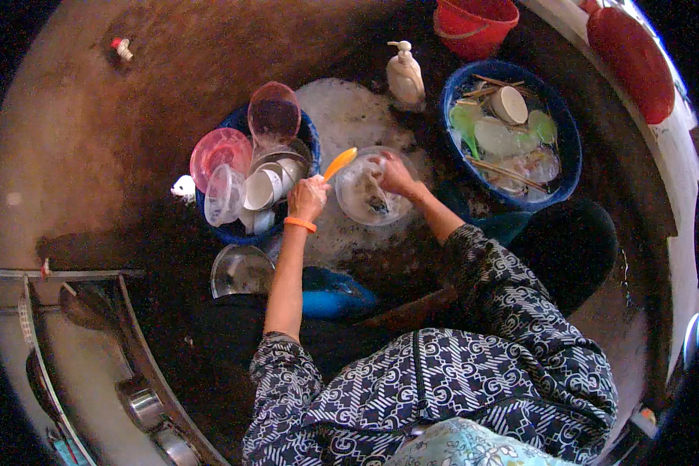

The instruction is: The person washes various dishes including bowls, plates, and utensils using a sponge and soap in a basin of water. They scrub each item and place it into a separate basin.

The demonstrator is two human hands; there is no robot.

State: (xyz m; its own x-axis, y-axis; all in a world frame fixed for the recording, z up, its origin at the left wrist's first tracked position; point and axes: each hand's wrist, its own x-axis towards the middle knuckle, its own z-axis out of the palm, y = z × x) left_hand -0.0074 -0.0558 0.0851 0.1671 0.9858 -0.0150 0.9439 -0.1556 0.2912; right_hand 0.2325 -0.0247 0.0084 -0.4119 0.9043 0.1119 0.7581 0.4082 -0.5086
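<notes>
My left hand (307, 199) is closed round the handle of an orange spoon (340, 164), whose rounded end points up and to the right. Just right of it, a clear round bowl (352, 203) of cloudy water stands on the wet floor. Into this bowl reaches my right hand (397, 175), fingers curled; what they hold, if anything, I cannot make out. Something small and dark (377, 205) lies in the bowl below those fingers. To the left, a blue basin (313, 140) is piled with white cups (262, 189), a pink bowl (219, 155) and clear bowls.
Another blue basin (573, 167) at the right holds chopsticks, a white cup (509, 105) and green pieces in water. A pump bottle (405, 75) and a red bucket (478, 31) stand at the back. A clear bowl (241, 273) sits near my left forearm; metal pots (141, 404) are lower left.
</notes>
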